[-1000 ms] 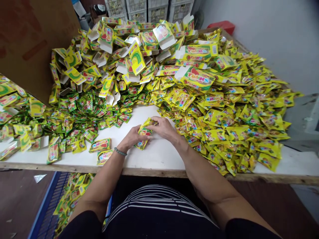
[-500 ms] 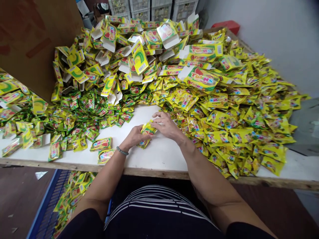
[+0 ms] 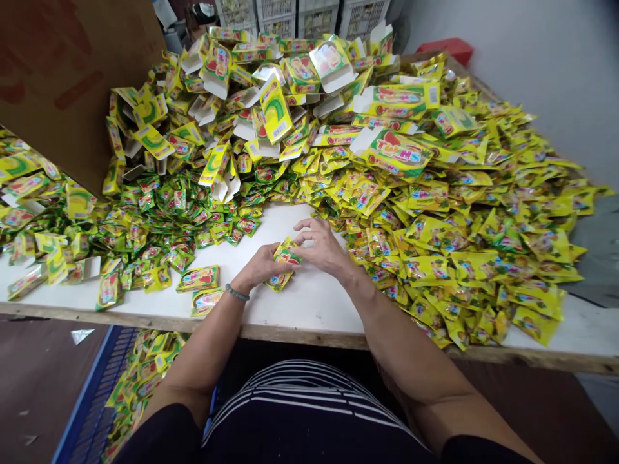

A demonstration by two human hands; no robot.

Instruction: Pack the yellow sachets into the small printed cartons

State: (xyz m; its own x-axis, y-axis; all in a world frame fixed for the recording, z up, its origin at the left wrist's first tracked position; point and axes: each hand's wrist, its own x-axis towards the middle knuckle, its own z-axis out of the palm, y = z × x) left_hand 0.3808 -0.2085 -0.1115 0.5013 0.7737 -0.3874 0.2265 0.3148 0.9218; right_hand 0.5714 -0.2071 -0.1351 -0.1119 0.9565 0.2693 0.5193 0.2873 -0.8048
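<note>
My left hand [image 3: 258, 267] holds a small yellow and green box [image 3: 282, 270] between thumb and fingers, tilted just over the white table. At the upper end of that box, my right hand [image 3: 316, 243] touches it with its thumb and fingertips, the fingers bent. Two similar boxes lie left of my left hand: one box [image 3: 198, 278] and, partly behind my wrist, another box [image 3: 206, 301]. Small green packets [image 3: 178, 200] are heaped behind on the left, and yellow packets [image 3: 435, 232] on the right.
Open-ended boxes [image 3: 275, 113] are piled at the back. A large brown carton [image 3: 58, 84] stands at the left. Below the wooden table edge [image 3: 300, 334] is a blue crate [image 3: 91, 380] with more boxes. White crates [image 3: 316, 22] and a red object [image 3: 445, 50] are behind.
The view has shifted slightly. Both hands remain around the same box, which has tilted more upright, and my right fingers have moved a little along its upper end.
</note>
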